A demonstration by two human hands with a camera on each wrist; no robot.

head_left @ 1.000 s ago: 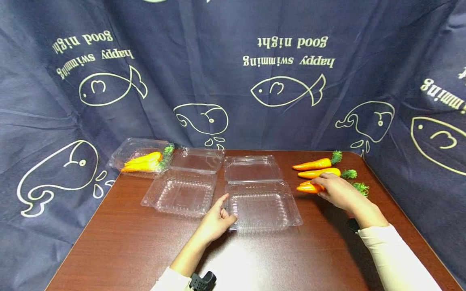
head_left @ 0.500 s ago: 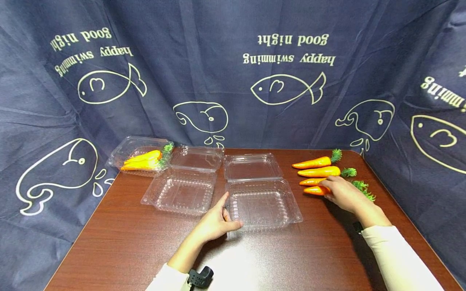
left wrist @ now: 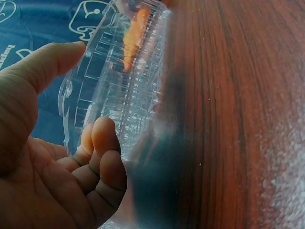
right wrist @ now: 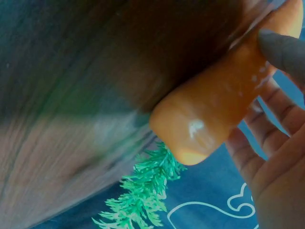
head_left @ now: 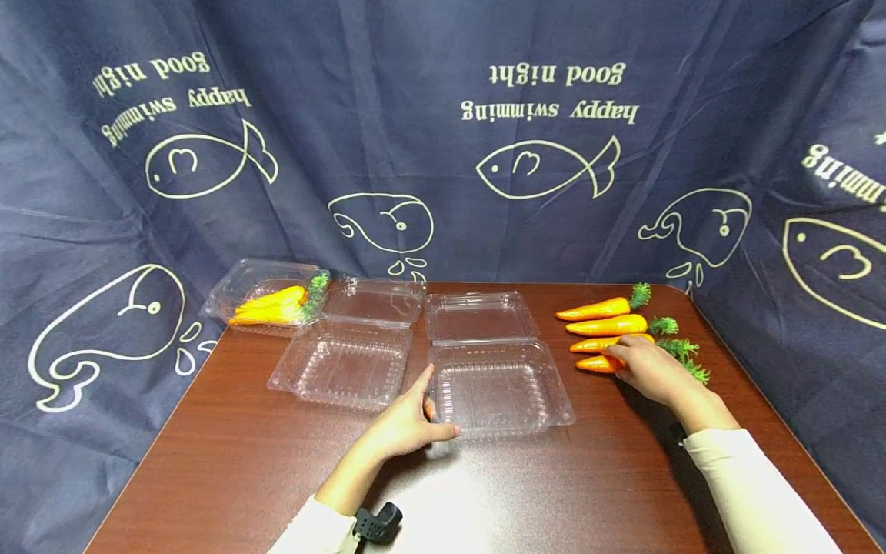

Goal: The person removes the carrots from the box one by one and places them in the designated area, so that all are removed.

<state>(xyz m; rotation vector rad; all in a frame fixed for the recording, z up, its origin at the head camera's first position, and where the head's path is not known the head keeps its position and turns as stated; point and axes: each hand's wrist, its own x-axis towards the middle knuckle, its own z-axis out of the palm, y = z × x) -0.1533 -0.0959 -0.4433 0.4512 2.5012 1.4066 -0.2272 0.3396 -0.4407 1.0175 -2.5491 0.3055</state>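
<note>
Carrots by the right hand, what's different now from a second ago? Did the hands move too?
The nearest carrot, held by the right hand, slid right and slightly toward the person. Its tip now shows apart from the next carrot. The left hand stretched its thumb further out. The clear boxes stayed put.

The table (head_left: 208,446) is brown and wood-grained, with a glare at the near side. Two open boxes (head_left: 493,394) sit mid-table, a third box (head_left: 238,282) at the far left. Four carrots (head_left: 602,327) are lined up on the right.
</note>
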